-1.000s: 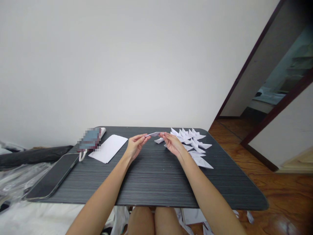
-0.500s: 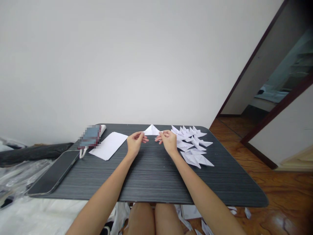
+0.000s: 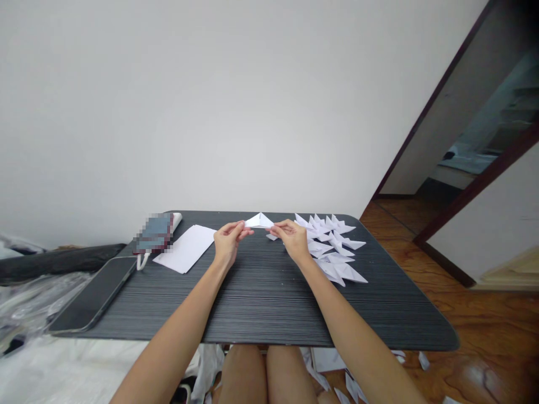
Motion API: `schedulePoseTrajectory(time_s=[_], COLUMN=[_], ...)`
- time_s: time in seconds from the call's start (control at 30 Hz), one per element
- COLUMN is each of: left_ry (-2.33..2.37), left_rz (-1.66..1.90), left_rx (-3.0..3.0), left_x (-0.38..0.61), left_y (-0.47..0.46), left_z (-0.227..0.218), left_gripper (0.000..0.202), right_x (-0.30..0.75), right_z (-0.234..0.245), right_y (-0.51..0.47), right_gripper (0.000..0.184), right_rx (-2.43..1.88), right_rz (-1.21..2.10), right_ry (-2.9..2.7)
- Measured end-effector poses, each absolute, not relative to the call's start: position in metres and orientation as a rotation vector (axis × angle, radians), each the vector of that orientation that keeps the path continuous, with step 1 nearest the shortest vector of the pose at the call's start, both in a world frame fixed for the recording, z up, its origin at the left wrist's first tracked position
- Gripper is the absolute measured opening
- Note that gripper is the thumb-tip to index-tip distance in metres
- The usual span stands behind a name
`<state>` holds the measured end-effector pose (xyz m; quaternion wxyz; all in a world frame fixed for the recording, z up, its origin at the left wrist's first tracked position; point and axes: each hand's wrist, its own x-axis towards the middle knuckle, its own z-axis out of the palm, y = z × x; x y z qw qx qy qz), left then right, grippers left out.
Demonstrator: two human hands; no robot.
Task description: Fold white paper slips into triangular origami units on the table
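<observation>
A small white folded paper boat (image 3: 260,220) is held up above the far half of the dark table (image 3: 261,303). Its peak points away from me and its two ends stretch sideways. My left hand (image 3: 227,241) pinches the left end between thumb and fingers. At the other end, my right hand (image 3: 293,238) grips the paper the same way. Several finished-looking white paper boats (image 3: 337,255) lie in a cluster just right of my right hand, partly hidden by it. To the left of my left hand rests a stack of blank white paper (image 3: 187,248).
A smartphone (image 3: 95,294) lies at the table's left edge. Behind it sit a blurred-out item (image 3: 155,233) and a white cable (image 3: 143,261). A white wall (image 3: 261,112) rises behind the table. Paper pieces (image 3: 353,387) are scattered on the floor below.
The folded paper has tilted, so its lower edge now shows as a thicker band. Both hands have turned slightly with it and moved a little to the left.
</observation>
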<state>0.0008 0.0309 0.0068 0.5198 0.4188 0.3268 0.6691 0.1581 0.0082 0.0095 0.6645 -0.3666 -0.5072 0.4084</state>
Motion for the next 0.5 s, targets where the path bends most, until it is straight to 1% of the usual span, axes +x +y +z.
schedulePoseTrajectory(time_s=[0.13,0.23,0.43,0.5], left_ry=[0.769,0.785,0.918,0.960], left_rz=[1.536,1.467,1.424,1.435], left_rx=[1.040,1.131,1.455,1.565], left_x=[-0.004,-0.007,-0.008,-0.008], left_y=[0.030,0.029,0.026,0.025], left_z=[0.009,0.011,0.011,0.011], left_gripper=[0.032,0.035,0.025,0.020], right_x=[0.165,0.170,0.178,0.178], right_z=[0.007,0.005,0.004,0.005], right_y=[0.007,0.007,0.009,0.008], right_gripper=[0.024,0.020,0.015,0.014], right_rx=[-0.858,-0.900,-1.064,-1.091], right_rz=[0.897,0.805,0.466,0.404], right_ry=[-1.299,-1.420,-1.593,-1.641])
